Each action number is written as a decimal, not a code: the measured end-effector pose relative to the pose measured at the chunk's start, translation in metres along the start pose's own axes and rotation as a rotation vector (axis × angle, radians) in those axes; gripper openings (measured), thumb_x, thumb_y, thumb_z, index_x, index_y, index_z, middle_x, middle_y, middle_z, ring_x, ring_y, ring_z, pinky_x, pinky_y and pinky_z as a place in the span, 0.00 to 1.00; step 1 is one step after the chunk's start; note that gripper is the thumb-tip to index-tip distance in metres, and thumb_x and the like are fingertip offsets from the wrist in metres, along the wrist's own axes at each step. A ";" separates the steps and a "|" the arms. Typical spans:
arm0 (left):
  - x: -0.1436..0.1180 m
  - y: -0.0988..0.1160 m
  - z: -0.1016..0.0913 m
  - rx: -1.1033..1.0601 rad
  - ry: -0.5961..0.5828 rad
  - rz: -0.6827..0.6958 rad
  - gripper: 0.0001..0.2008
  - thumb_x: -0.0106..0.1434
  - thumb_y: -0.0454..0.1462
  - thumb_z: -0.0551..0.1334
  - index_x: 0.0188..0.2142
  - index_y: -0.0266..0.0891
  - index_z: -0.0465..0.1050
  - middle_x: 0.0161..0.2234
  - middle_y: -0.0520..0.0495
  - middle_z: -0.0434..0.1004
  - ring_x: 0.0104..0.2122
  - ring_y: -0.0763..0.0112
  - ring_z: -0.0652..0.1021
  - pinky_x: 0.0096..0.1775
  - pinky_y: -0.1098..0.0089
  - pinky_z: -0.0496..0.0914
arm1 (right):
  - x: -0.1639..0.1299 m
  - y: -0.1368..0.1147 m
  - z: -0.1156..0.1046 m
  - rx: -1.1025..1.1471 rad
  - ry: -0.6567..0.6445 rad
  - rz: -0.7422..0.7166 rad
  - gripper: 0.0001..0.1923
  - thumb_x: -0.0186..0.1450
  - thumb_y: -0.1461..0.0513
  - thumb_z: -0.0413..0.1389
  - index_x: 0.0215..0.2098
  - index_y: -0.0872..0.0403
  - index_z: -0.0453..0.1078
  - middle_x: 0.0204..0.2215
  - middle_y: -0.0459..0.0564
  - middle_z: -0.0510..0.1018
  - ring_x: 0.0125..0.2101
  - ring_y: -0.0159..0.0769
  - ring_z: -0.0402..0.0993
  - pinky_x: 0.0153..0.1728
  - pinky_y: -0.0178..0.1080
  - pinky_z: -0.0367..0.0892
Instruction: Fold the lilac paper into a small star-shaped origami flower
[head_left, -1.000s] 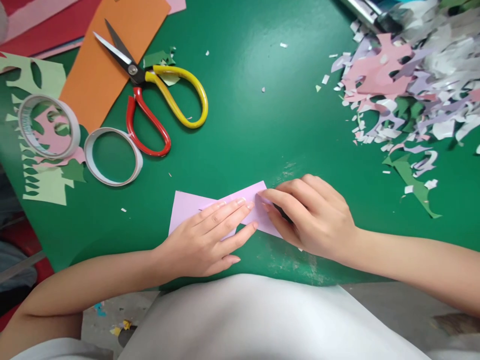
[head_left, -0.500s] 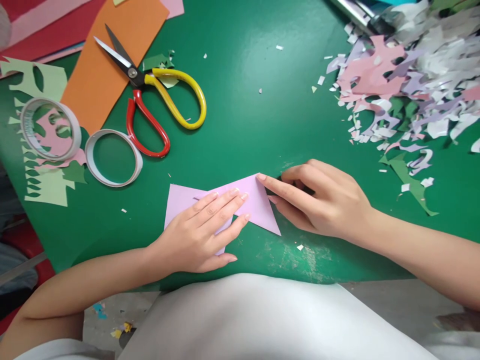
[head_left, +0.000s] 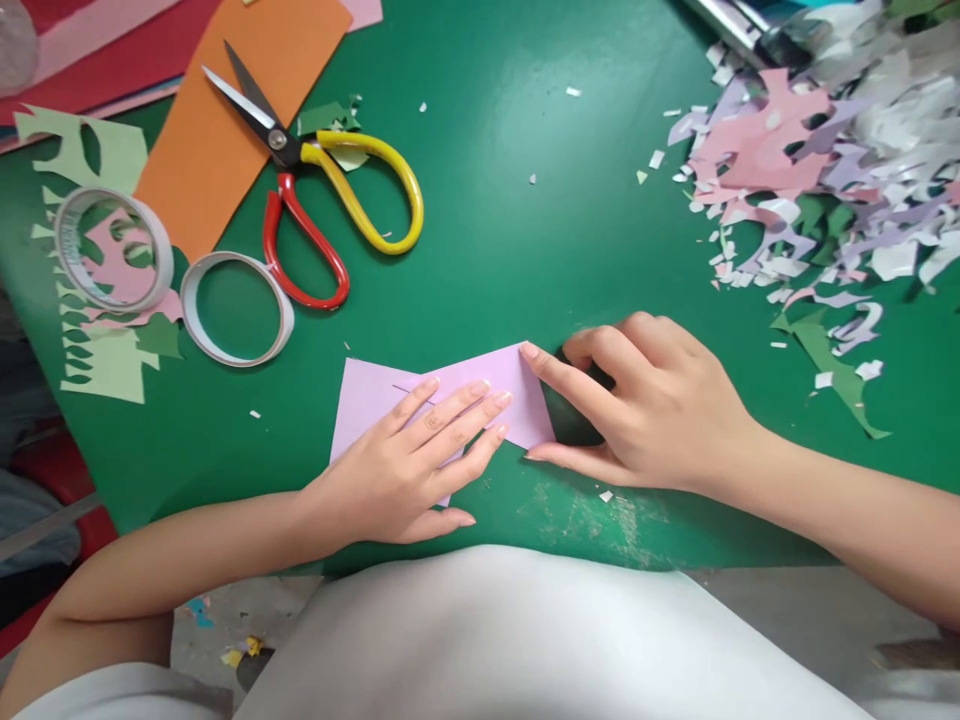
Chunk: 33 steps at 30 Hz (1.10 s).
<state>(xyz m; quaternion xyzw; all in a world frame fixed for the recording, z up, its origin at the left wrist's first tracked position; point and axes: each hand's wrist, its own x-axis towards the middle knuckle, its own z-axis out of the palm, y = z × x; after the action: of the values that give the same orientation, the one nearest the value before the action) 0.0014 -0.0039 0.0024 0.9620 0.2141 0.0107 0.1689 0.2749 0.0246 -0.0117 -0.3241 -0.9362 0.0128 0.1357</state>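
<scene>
A folded piece of lilac paper lies on the green table in front of me. Its two parts meet at an angle, and a dark slit or crease line shows near the middle. My left hand rests flat across it with fingers spread, hiding much of the centre. At the paper's right end is my right hand. Its index fingertip touches the upper corner, while the thumb is spread away to the lower corner; the other fingers are curled. Whether the lower tip is folded or just covered by the thumb, I cannot tell.
Scissors with red and yellow handles lie spread on orange paper. Two rings of tape sit left, over green and pink cut-outs. A heap of paper scraps covers the far right. Small white bits dot the table.
My right thumb has moved down to the paper's lower right corner, away from the index finger. My left hand has shifted slightly right. The whole view has shifted a little.
</scene>
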 end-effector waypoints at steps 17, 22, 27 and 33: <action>-0.005 0.009 -0.001 0.051 -0.034 -0.114 0.42 0.63 0.58 0.60 0.68 0.38 0.54 0.70 0.29 0.50 0.69 0.36 0.54 0.63 0.33 0.45 | -0.007 0.000 0.005 0.029 -0.021 0.092 0.52 0.63 0.31 0.41 0.65 0.64 0.56 0.41 0.65 0.75 0.35 0.49 0.68 0.33 0.48 0.62; -0.008 0.007 0.002 0.026 -0.012 -0.120 0.49 0.59 0.61 0.62 0.69 0.38 0.49 0.71 0.23 0.36 0.69 0.25 0.42 0.62 0.32 0.49 | -0.008 0.002 0.007 0.083 -0.015 0.101 0.53 0.59 0.30 0.47 0.66 0.59 0.56 0.45 0.61 0.73 0.38 0.47 0.70 0.36 0.47 0.63; -0.010 0.005 0.006 -0.014 0.117 -0.108 0.51 0.58 0.61 0.64 0.70 0.36 0.47 0.71 0.27 0.17 0.70 0.29 0.34 0.63 0.33 0.50 | -0.007 0.001 0.003 0.109 0.004 0.031 0.43 0.65 0.37 0.50 0.67 0.55 0.55 0.48 0.58 0.72 0.41 0.43 0.70 0.41 0.45 0.67; -0.010 0.001 0.010 -0.169 0.294 -0.116 0.39 0.66 0.51 0.60 0.68 0.35 0.48 0.72 0.28 0.26 0.71 0.36 0.41 0.64 0.35 0.52 | -0.007 -0.003 0.000 0.067 0.110 -0.120 0.34 0.65 0.45 0.59 0.61 0.54 0.65 0.46 0.57 0.75 0.41 0.41 0.68 0.40 0.42 0.69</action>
<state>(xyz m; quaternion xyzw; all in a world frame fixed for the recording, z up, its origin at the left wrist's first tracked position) -0.0061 -0.0118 -0.0063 0.9186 0.2898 0.1592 0.2163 0.2783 0.0177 -0.0129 -0.2630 -0.9440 0.0184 0.1984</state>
